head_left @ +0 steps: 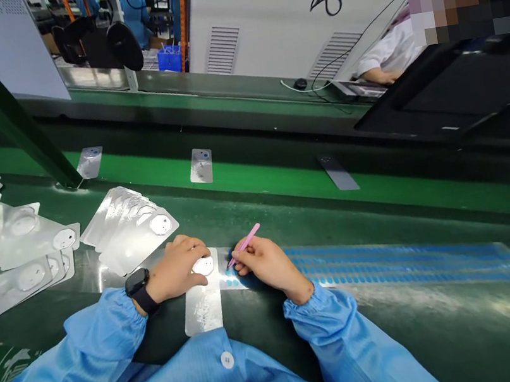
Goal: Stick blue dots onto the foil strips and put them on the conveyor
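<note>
My left hand point(178, 269), with a black watch at the wrist, holds a silver panel point(204, 307) by its upper part, thumb and fingers around a white round area. In my right hand point(266, 263) are pink tweezers point(248, 238), pinched between thumb and fingers. Their tip points down at the left end of a long clear sheet with rows of blue dots point(391, 266), just right of the panel. The sheet runs under my right hand and off to the right. Whether a dot is between the tips is too small to tell.
A fanned stack of silver panels point(127, 235) lies left of my hands, with more panels point(16, 233) at the far left. Beyond, single panels point(201, 165) lie on a green belt point(267, 179). A green post point(7, 106) stands at left; a person in white sits at upper right.
</note>
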Demonstrator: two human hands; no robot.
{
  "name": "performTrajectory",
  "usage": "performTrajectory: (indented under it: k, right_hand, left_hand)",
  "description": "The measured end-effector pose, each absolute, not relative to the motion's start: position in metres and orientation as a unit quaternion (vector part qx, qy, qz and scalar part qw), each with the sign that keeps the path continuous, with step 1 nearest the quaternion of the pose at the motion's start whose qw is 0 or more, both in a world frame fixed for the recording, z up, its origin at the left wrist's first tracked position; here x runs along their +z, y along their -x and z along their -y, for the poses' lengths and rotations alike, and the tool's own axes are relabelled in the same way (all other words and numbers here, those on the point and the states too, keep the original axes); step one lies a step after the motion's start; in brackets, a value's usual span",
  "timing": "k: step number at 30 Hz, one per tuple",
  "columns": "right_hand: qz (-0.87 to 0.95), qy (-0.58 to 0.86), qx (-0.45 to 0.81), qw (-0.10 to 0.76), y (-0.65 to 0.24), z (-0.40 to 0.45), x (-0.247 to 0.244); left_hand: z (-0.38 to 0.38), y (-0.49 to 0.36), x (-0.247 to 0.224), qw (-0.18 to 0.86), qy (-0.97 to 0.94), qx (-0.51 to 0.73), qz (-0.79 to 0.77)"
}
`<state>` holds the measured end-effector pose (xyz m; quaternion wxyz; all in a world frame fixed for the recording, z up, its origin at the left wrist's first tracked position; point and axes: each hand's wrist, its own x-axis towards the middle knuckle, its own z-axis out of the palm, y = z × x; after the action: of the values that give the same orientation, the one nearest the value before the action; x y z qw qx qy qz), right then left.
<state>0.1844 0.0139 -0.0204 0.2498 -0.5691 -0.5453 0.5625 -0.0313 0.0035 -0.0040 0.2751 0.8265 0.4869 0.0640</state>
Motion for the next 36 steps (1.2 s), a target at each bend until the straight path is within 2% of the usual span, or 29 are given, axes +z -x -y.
performTrajectory:
  k: [16,25,36]
  right_hand:
    - [0.524,0.574,0.578,0.247,-0.188,-0.011,-0.015]
    - [0.494,0.537,0.608,0.313,-0.179,-0.013,0.000]
    - [0.518,0.567,0.576,0.280,-0.158,-0.020,-0.021]
  left_hand:
    - [0.001,0.031,-0.004,0.273,-0.829,0.083,-0.481]
    - [0.002,0.027,-0.002,0.264,-0.824,0.072,-0.497]
    - [0.003,0.028,-0.007,0.242,-0.831,0.078,-0.495]
